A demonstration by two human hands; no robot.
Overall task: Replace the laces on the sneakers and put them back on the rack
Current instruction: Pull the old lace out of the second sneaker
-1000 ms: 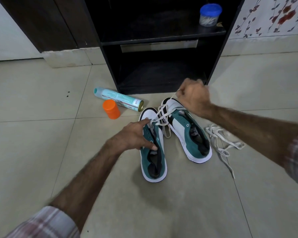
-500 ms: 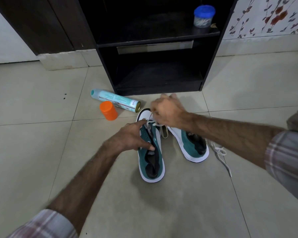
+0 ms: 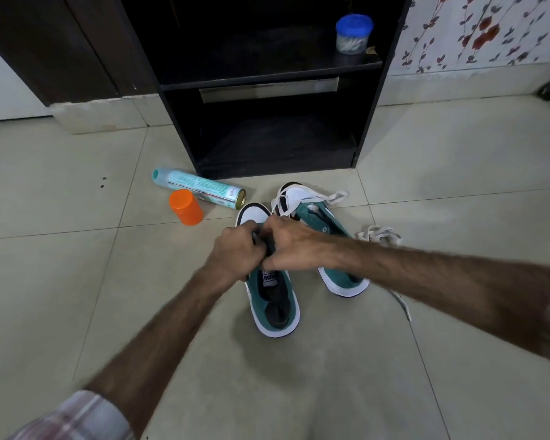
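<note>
Floor: pale tiles (image 3: 77, 281) fill your frame.
Rack: black shelves (image 3: 267, 144), upper centre, just beyond the toes.
Sneakers: near sneaker (image 3: 275, 300) at centre, long axis running up-frame toward the rack; second sneaker (image 3: 327, 236) just right of it, a loose lace (image 3: 302, 198) across its toe.
Hands: your left hand (image 3: 235, 252) and right hand (image 3: 294, 246) meet together over the near sneaker's eyelets; they seem to pinch its tongue or lace, fingertips hidden.
Spare lace: pile (image 3: 380, 235) at right.
</note>
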